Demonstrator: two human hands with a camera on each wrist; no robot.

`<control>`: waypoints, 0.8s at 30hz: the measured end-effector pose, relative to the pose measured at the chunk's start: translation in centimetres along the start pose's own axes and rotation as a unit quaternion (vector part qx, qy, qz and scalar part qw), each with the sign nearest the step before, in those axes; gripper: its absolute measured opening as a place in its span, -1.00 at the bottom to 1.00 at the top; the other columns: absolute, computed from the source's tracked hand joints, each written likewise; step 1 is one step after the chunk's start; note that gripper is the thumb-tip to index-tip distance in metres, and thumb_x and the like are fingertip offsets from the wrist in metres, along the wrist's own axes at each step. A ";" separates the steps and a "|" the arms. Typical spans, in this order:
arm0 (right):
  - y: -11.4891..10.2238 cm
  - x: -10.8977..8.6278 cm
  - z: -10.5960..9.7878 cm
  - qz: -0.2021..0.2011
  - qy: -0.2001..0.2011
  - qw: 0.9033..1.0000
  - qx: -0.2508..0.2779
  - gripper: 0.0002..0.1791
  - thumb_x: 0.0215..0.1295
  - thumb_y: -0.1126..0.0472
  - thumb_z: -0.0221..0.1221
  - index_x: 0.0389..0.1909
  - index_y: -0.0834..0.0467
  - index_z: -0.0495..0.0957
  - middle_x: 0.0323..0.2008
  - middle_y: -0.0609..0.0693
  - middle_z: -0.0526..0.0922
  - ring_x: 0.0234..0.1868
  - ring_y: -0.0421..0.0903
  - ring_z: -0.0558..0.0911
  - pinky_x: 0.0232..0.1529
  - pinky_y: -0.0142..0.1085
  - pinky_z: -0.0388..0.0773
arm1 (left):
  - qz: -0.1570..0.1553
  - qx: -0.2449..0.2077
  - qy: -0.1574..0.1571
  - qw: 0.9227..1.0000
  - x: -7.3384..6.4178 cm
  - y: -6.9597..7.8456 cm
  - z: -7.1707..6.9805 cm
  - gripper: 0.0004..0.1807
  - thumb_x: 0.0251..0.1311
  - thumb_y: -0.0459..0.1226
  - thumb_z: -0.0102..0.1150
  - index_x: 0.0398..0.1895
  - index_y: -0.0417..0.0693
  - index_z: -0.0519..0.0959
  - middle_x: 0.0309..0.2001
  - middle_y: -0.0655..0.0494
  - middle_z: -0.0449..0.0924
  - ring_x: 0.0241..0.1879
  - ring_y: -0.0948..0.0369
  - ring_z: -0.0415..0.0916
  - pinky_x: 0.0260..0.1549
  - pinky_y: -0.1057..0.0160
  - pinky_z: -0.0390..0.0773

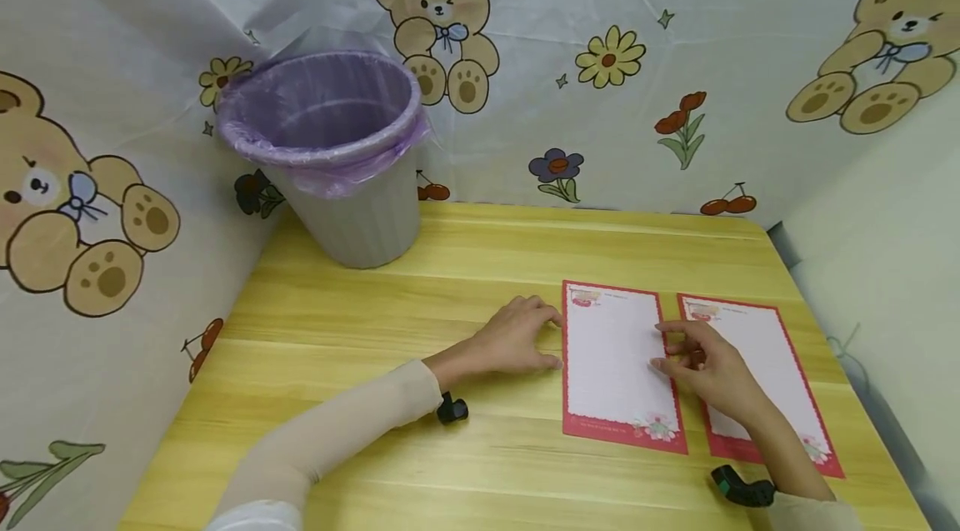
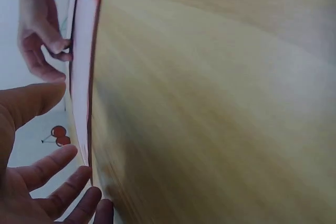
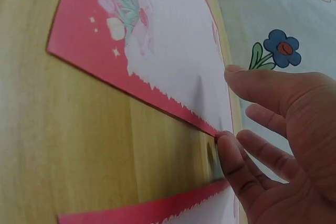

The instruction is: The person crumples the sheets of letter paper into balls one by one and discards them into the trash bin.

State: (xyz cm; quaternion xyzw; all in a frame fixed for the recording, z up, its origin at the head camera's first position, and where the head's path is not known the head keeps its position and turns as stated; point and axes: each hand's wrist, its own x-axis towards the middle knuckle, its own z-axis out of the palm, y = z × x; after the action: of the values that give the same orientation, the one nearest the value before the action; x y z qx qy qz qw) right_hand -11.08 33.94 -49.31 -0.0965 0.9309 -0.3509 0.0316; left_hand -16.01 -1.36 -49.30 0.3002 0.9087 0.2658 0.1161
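Two red-bordered sheets of letter paper lie side by side on the wooden table. The left sheet (image 1: 615,356) has a pale writing area and flowers in its lower right corner. At its left edge is my left hand (image 1: 513,337), thumb and fingers spread apart with their tips by the border. My right hand (image 1: 716,368) reaches over the right sheet (image 1: 768,352), hiding part of it. In the right wrist view, a fingertip of that hand meets the edge of the left sheet (image 3: 173,40), while the thumb stands apart from the fingers.
A grey bin (image 1: 360,222) with a purple liner bag (image 1: 330,156) stands at the table's back left. Behind the wooden table (image 1: 390,448) hangs a white cloth (image 1: 517,22) printed with bears and flowers. Black wrist devices, such as the right one (image 1: 742,488), sit under both wrists.
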 end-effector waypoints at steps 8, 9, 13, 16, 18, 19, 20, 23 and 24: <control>-0.2 -0.4 0.2 0.024 -0.009 1.000 0.010 -0.38 0.34 0.04 0.50 0.35 0.07 0.56 0.19 0.15 0.61 -0.15 -0.38 0.62 -0.22 -0.50 0.64 | -0.013 0.085 -0.028 0.996 1.4 0.0 0.9 0.07 -0.04 0.35 0.59 0.51 0.15 0.43 0.45 0.14 0.42 0.41 0.07 0.32 0.31 0.01 0.41; -0.2 -0.5 0.3 0.030 -0.013 0.999 0.017 -0.37 0.35 0.03 0.49 0.37 0.07 0.54 0.23 0.16 0.60 -0.12 -0.44 0.63 -0.19 -0.51 0.66 | -0.014 0.098 -0.033 0.995 1.5 0.1 1.0 0.11 -0.06 0.38 0.59 0.53 0.16 0.40 0.47 0.15 0.40 0.42 0.07 0.30 0.32 0.01 0.39; -0.6 -0.8 0.5 0.045 -0.018 0.998 0.049 -0.35 0.39 0.01 0.46 0.42 0.06 0.50 0.33 0.19 0.57 -0.02 -0.55 0.66 -0.08 -0.54 0.70 | -0.019 0.128 -0.043 0.991 1.6 0.3 0.6 0.15 -0.13 0.39 0.63 0.51 0.16 0.39 0.48 0.17 0.37 0.40 0.10 0.29 0.30 0.01 0.36; -0.7 -1.0 0.7 0.049 -0.028 0.996 0.070 -0.33 0.38 0.03 0.47 0.43 0.06 0.49 0.35 0.20 0.57 0.03 -0.42 0.71 -0.05 -0.53 0.71 | -0.019 0.138 -0.041 0.989 1.5 0.4 0.4 0.12 -0.14 0.37 0.65 0.48 0.15 0.42 0.45 0.19 0.39 0.37 0.12 0.31 0.28 0.02 0.37; -0.9 -1.2 0.7 0.052 -0.040 0.995 0.076 -0.30 0.35 0.04 0.49 0.45 0.07 0.47 0.37 0.20 0.58 0.05 -0.29 0.75 -0.05 -0.51 0.72 | -0.016 0.139 -0.042 0.989 1.4 0.4 0.4 0.07 -0.13 0.36 0.65 0.44 0.16 0.46 0.43 0.21 0.42 0.36 0.12 0.33 0.27 0.03 0.37; -0.9 -1.3 0.7 0.054 -0.045 0.995 0.077 -0.27 0.33 0.04 0.50 0.46 0.07 0.47 0.36 0.21 0.59 0.04 -0.23 0.76 -0.05 -0.50 0.73 | -0.015 0.139 -0.042 0.989 1.4 0.4 0.4 0.05 -0.12 0.36 0.65 0.43 0.16 0.48 0.43 0.22 0.43 0.35 0.13 0.34 0.27 0.03 0.38; -1.0 -1.3 0.7 0.054 -0.048 0.995 0.073 -0.25 0.31 0.03 0.52 0.47 0.07 0.46 0.34 0.20 0.60 0.03 -0.19 0.77 -0.05 -0.50 0.73 | -0.012 0.139 -0.040 0.989 1.4 0.4 0.4 0.02 -0.12 0.35 0.66 0.40 0.16 0.50 0.41 0.23 0.45 0.34 0.13 0.36 0.27 0.03 0.39; -1.2 -1.4 0.7 0.049 -0.052 0.996 0.051 -0.15 0.22 0.03 0.58 0.49 0.08 0.45 0.21 0.18 0.65 -0.04 -0.17 0.73 -0.10 -0.49 0.69 | -0.003 0.136 -0.037 0.990 1.4 0.6 0.4 -0.10 -0.08 0.31 0.66 0.30 0.17 0.56 0.33 0.24 0.51 0.27 0.14 0.40 0.26 0.03 0.41; -1.3 -1.4 0.7 0.044 -0.056 0.997 0.039 -0.11 0.19 0.02 0.60 0.50 0.09 0.43 0.16 0.17 0.64 -0.08 -0.18 0.69 -0.14 -0.49 0.66 | 0.000 0.136 -0.036 0.990 1.4 0.7 0.4 -0.15 -0.07 0.30 0.66 0.26 0.17 0.58 0.30 0.25 0.53 0.25 0.14 0.41 0.25 0.03 0.42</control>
State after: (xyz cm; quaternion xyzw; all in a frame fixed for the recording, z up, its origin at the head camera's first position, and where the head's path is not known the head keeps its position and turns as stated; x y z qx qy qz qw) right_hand -9.42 32.83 -48.97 -0.0734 0.9165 -0.3797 0.1026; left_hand -16.60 0.12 -49.27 0.3229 0.9315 0.1290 0.1069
